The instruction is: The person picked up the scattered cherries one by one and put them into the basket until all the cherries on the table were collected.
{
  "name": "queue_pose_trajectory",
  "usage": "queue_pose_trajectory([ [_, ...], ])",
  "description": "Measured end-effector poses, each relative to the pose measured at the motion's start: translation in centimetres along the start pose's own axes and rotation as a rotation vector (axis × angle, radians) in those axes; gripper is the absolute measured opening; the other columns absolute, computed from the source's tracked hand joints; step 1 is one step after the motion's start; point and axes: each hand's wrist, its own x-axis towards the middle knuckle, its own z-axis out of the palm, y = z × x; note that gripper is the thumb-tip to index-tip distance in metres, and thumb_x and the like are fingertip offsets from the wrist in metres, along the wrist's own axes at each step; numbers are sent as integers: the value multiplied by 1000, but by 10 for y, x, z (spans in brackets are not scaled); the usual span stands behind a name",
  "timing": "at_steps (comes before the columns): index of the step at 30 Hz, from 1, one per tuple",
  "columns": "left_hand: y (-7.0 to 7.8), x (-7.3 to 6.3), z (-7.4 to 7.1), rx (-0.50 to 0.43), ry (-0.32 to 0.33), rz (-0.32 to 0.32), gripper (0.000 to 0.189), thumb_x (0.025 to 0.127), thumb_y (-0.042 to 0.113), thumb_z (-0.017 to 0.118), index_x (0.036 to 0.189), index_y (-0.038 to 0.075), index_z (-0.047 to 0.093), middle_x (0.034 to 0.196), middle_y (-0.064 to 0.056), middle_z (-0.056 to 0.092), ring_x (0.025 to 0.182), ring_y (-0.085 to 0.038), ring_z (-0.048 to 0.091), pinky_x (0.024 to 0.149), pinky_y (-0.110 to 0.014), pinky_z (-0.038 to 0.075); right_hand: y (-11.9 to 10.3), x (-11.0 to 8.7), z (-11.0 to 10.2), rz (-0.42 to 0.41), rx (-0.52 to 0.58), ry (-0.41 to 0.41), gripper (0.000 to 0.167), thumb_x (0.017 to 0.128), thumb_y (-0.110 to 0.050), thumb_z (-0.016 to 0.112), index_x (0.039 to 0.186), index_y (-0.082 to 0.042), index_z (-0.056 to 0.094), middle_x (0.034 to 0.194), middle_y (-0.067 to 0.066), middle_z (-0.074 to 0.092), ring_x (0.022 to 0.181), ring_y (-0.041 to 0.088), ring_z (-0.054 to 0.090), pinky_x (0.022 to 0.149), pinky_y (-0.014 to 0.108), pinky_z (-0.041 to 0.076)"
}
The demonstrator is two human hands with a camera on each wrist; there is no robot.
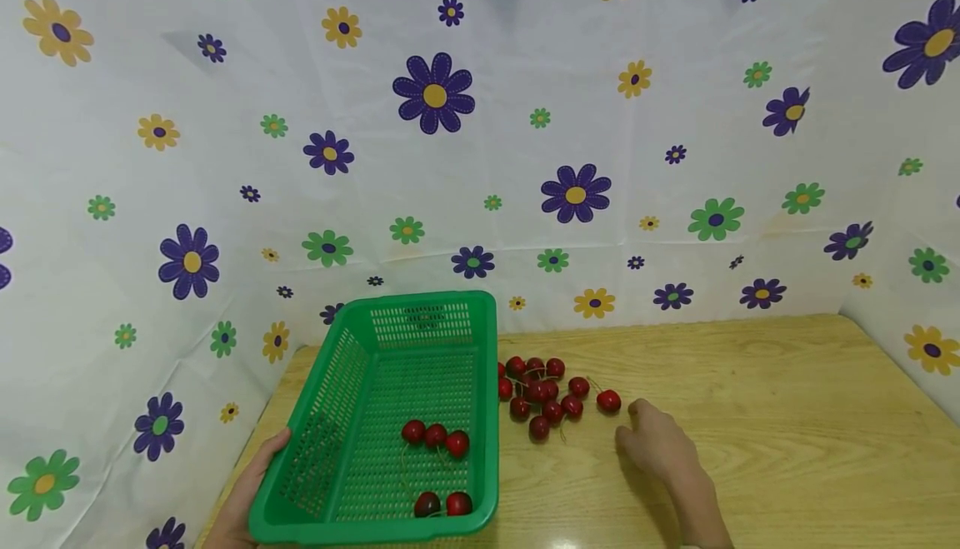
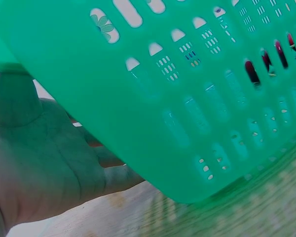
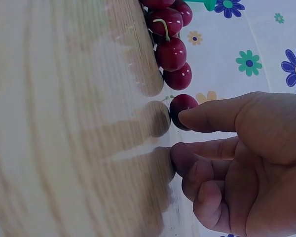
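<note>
A green plastic basket (image 1: 486, 416) with slotted walls stands at the left of the table. My left hand (image 1: 251, 486) grips its left side; in the left wrist view the thumb of the left hand (image 2: 49, 153) reaches up to the rim and the fingers pass behind the wall. Inside the basket lie several dark red cherries (image 1: 436, 436). A loose pile of cherries (image 1: 536, 391) is on the table, right of the basket. My right hand (image 1: 663, 445) is beside a single cherry (image 1: 608, 401) at the pile's right edge, thumb and forefinger apart, holding nothing.
The wooden table (image 1: 750, 416) runs out to the right of the right hand. Behind it and at both sides hangs a white cloth (image 1: 510, 149) printed with purple, green and yellow flowers.
</note>
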Motion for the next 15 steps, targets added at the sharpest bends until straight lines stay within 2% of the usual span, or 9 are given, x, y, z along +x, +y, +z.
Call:
queue_pose_trajectory([
  [11, 1, -3, -1, 18, 66, 27, 46, 105, 56, 23, 116, 35, 62, 118, 1, 61, 109, -18, 59, 98, -38, 48, -4, 2, -2, -7, 2, -8, 50, 92, -17, 57, 133, 11, 48, 126, 31, 59, 82, 26, 57, 62, 37, 45],
  [13, 1, -3, -1, 14, 73, 33, 45, 105, 56, 24, 115, 35, 63, 117, 2, 63, 107, -17, 60, 97, -37, 49, -6, 3, -3, -15, -6, 7, 49, 93, -17, 56, 132, 11, 49, 125, 31, 60, 87, 29, 61, 66, 42, 49],
  [15, 2, -2, 0, 27, 78, 38, 44, 105, 55, 25, 113, 35, 64, 114, 5, 64, 104, -13, 61, 95, -33, 50, -8, 4, -6, -24, -12, 25, 48, 94, -18, 54, 132, 11, 48, 117, 28, 63, 84, 29, 61, 65, 43, 50],
])
